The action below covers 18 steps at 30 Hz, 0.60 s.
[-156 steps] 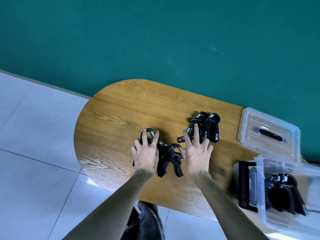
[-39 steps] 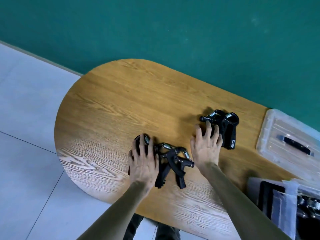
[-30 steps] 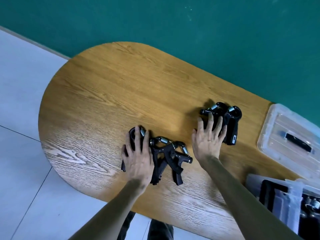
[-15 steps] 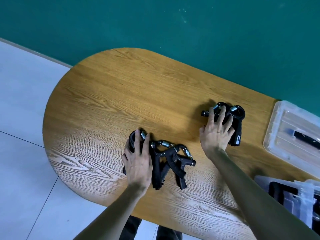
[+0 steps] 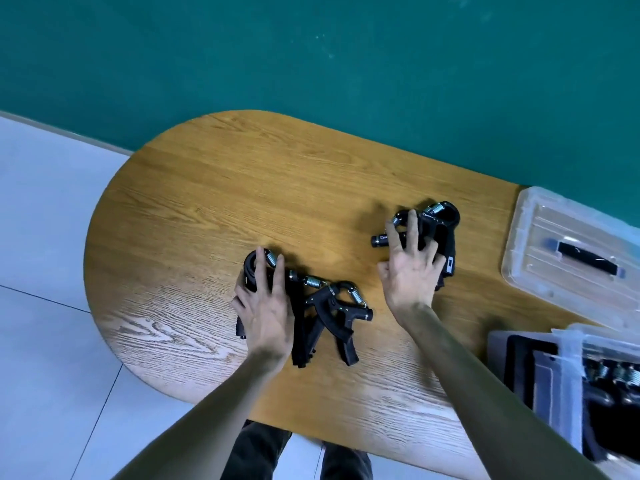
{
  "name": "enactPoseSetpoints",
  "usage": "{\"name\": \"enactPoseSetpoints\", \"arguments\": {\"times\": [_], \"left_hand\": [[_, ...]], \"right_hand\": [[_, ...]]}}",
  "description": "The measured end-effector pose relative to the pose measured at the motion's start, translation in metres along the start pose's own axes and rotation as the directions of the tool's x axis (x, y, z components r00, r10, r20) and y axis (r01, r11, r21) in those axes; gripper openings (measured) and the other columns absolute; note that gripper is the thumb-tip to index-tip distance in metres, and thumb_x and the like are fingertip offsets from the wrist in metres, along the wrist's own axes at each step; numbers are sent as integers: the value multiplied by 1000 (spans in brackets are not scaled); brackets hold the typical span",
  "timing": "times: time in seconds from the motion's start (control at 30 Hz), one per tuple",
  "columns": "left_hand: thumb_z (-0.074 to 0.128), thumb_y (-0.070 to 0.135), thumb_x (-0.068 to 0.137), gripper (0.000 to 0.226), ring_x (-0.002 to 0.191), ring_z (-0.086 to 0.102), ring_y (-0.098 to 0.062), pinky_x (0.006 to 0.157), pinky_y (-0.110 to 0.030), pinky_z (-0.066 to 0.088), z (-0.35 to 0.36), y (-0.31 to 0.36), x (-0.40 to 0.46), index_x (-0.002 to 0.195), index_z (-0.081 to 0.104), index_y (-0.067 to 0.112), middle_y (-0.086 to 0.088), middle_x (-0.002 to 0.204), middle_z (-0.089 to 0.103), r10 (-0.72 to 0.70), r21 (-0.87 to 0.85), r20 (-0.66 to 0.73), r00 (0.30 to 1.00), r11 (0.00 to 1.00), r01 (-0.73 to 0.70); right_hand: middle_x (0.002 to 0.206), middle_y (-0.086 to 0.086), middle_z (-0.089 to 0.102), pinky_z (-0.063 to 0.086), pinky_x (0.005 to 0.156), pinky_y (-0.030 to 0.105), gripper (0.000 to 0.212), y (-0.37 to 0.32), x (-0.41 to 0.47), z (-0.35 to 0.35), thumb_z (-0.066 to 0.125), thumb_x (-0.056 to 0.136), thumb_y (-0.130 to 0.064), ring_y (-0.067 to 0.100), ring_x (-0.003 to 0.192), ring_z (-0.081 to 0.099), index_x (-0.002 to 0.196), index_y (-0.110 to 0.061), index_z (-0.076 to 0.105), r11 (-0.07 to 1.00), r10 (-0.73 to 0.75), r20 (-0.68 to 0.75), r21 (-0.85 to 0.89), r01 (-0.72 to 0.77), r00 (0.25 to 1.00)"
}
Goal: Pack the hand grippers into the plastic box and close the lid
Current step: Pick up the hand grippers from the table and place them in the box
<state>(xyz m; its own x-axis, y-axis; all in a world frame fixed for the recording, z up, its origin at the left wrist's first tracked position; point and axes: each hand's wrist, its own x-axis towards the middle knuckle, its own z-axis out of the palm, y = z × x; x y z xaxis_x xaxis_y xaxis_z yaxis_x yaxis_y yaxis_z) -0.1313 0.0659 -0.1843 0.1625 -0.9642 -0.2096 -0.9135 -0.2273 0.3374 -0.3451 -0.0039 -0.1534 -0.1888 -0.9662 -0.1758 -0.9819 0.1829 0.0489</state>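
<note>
Several black hand grippers with steel springs lie on the oval wooden table. My left hand lies flat on the leftmost hand gripper of the near pile, fingers straight. My right hand curls its fingers over the far pair of hand grippers. The clear plastic box stands open at the lower right, and more hand grippers show inside it. Its clear lid with a black handle lies apart on the table, behind the box.
A green wall runs right behind the table. Grey floor tiles show on the left past the table's rounded end. The box has a black latch on its near side. My legs show below the table's front edge.
My right hand has reached farther over the far pair of hand grippers and its fingers have curled onto them. My left hand stays on the near pile. The view has shifted slightly.
</note>
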Motion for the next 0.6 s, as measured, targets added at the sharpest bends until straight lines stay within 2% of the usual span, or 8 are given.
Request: {"name": "enactPoseSetpoints", "arguments": {"times": [0.1,0.17,0.23,0.3,0.33,0.47,0.6], "left_hand": [[53,-22,75,110,137,15,-43,107,-66,35,-1,15,-2,162,10,30,5,168,-18,7,21,16,1000,1000,-8],[52,-25,73,116,136,18,-44,113,-63,31,-2,26,-5,162,4,32,6,166,-27,12,32,49,999,999,-14],[54,-21,75,113,124,24,-38,104,-51,35,-5,39,-8,162,3,29,3,164,-31,26,66,47,999,997,-29],[56,-16,79,108,105,22,-27,90,-39,31,-13,59,-14,162,3,29,0,164,-32,32,100,33,999,994,-35],[56,-14,81,105,102,22,-26,88,-38,30,-16,69,-17,162,4,29,-1,164,-31,26,101,33,999,994,-29],[57,-7,84,90,108,35,-38,89,-49,37,-32,115,-39,160,20,25,-5,169,-16,72,62,-14,997,996,-71],[62,0,80,92,120,35,-46,94,-57,38,-50,160,-63,160,20,23,-7,169,-14,121,46,-22,992,992,-120]], "right_hand": [[166,13,6,43,88,53,80,4,-9,-4,63,81,-14,42,114,46,153,-24,28,1000,-21,-16,1,21,1000],[166,13,6,43,88,53,79,8,-15,-8,63,81,-14,42,115,45,152,-24,30,1000,-21,-33,15,21,999],[166,12,6,43,88,54,77,13,-21,-12,62,81,-14,42,114,45,151,-24,31,999,-22,-47,28,24,999],[166,12,7,44,88,54,77,21,-31,-21,61,80,-15,42,114,45,151,-24,32,998,-23,-61,52,26,998],[166,12,8,44,87,54,77,25,-36,-26,61,80,-15,42,114,45,151,-24,32,997,-26,-70,64,31,997],[167,9,5,42,85,51,77,44,-61,-49,62,82,-17,41,111,44,152,-26,30,993,-43,-88,103,52,995],[166,10,11,40,77,47,79,77,-89,-78,63,79,-16,37,97,43,151,-26,32,987,-3,-161,160,29,987]]}}
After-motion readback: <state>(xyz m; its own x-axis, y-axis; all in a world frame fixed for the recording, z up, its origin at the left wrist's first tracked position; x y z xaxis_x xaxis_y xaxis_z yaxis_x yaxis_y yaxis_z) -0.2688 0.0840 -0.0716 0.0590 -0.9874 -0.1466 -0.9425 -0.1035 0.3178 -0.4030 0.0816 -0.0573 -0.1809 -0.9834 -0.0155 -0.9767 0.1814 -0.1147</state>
